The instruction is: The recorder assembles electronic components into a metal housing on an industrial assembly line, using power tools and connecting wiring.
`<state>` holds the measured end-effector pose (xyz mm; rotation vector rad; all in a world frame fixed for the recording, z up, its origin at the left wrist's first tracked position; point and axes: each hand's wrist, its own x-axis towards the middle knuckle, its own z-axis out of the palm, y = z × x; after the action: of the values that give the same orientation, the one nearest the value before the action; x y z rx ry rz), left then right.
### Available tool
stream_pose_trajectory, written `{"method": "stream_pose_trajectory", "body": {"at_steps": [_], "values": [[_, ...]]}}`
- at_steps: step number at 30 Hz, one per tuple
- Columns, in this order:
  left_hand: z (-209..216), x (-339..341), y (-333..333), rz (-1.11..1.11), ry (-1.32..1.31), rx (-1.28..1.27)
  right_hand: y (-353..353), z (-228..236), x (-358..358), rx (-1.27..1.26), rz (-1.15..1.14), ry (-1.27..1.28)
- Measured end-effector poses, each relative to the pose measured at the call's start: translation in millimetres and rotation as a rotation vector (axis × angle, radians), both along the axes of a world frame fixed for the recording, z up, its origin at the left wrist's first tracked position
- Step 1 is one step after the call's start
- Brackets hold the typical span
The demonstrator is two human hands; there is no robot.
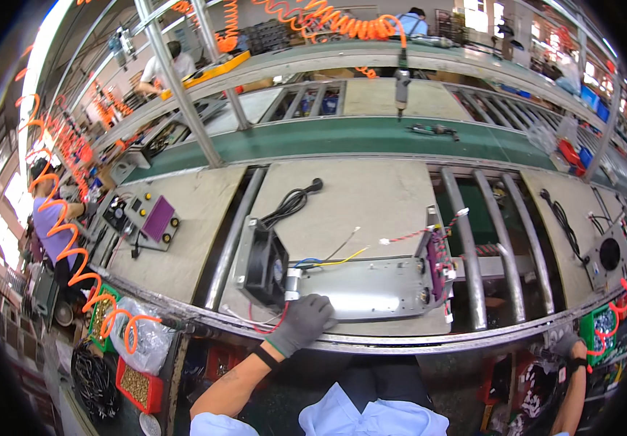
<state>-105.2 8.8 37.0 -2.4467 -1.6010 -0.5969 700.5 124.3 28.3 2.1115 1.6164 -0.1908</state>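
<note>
A flat metal chassis (357, 291) lies on the pale board in front of me. At its left end stands a black cooling fan (264, 265), with a silver cylinder (293, 283) beside it. A purple-edged panel (437, 265) with loose wires rises at the right end. My left hand (301, 325), in a grey glove, is closed on the chassis's near edge, just below the cylinder. Far to the right, my gloved right hand (566, 344) is down below the bench's front rail, beside a green parts bin (601, 333). Its fingers are too unclear to read.
A black power cord (291, 202) lies behind the fan. Metal rollers (466, 254) separate the boards. Other units (146, 218) sit left and right. A screwdriver (402, 87) hangs overhead on an orange coil. A red bin (139, 385) holds brass-coloured parts. A co-worker (55, 218) stands at left.
</note>
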Motion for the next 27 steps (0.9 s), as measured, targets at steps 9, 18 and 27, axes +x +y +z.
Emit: {"method": "stream_pose_trajectory", "body": {"at_steps": [9, 18, 27], "values": [[-5, 59, -29, 0.247, -0.168, 0.007, -42, 47, -300, 0.455, 0.592, 0.691], [9, 17, -174, 0.856, -0.394, 0.270, -50, 21, -544, 0.607, 1.237, 1.016], [8, -83, -444, 1.710, -0.196, 0.488, -24, -24, -567, 0.641, 1.256, 1.063]]}}
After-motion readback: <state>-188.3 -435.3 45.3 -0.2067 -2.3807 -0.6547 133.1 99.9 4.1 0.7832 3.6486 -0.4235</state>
